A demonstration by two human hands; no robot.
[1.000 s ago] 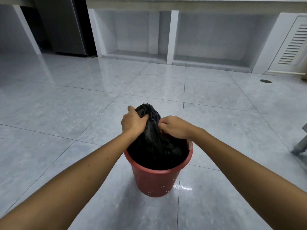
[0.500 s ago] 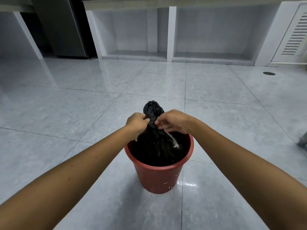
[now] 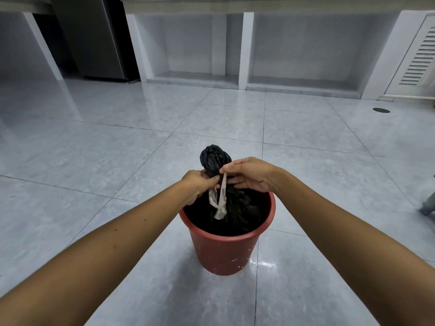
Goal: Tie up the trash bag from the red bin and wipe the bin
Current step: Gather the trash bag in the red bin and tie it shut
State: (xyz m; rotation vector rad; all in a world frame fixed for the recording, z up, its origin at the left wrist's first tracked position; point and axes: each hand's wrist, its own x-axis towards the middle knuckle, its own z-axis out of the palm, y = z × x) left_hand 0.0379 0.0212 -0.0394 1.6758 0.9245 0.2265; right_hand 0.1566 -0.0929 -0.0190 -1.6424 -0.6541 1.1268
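You are tying: your left hand [image 3: 199, 184] grips the trash bag [image 3: 215, 158] neck, your right hand [image 3: 249, 176] pinches the strip [image 3: 220, 201] at 3 o'clock; next, I think, wrap it round.

The place looks like a home kitchen. A long counter slab [image 3: 259, 4] runs along the far wall on white uprights [image 3: 243, 50], with open bays [image 3: 188, 43] beneath it. A tall grey refrigerator [image 3: 94, 36] stands just beside its left end. The floor [image 3: 117, 128] is glossy pale-grey tile, with a round drain [image 3: 381, 110] near a white louvred panel [image 3: 421, 60] at the right. A small red bin [image 3: 223, 252] lined with a black bag [image 3: 214, 158] stands on the tiles.
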